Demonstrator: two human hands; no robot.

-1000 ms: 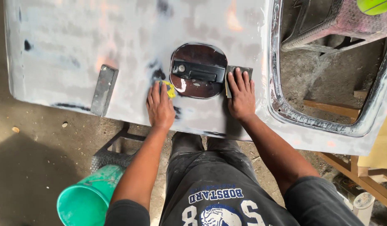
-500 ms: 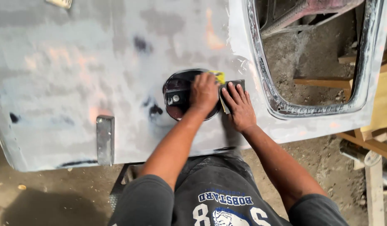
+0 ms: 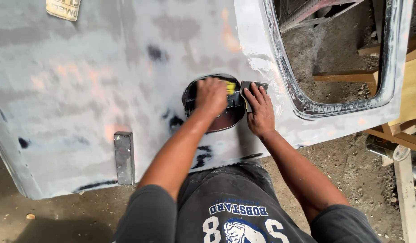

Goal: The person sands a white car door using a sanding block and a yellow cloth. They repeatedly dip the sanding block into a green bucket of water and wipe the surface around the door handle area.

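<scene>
A grey primed car door panel [image 3: 104, 81] lies flat in front of me, with a dark oval handle recess [image 3: 219, 119] near its middle. My left hand [image 3: 211, 95] is closed over a small yellow piece [image 3: 231, 87] and rests inside the recess, covering the handle. My right hand [image 3: 261, 110] lies flat, fingers spread, pressing a dark grey sanding sheet [image 3: 250, 85] against the panel just right of the recess.
The door's window opening [image 3: 338, 58] with a dark rubber frame is at the right, showing dirt ground below. A metal bracket [image 3: 124, 157] sticks out at the panel's near edge. Wooden boards [image 3: 410, 135] lie at the right. A label [image 3: 63, 8] sits top left.
My left hand moved from the panel below the recess into the recess and over the handle. The right hand stayed beside it. The view shifted, so the green bucket is out of sight.
</scene>
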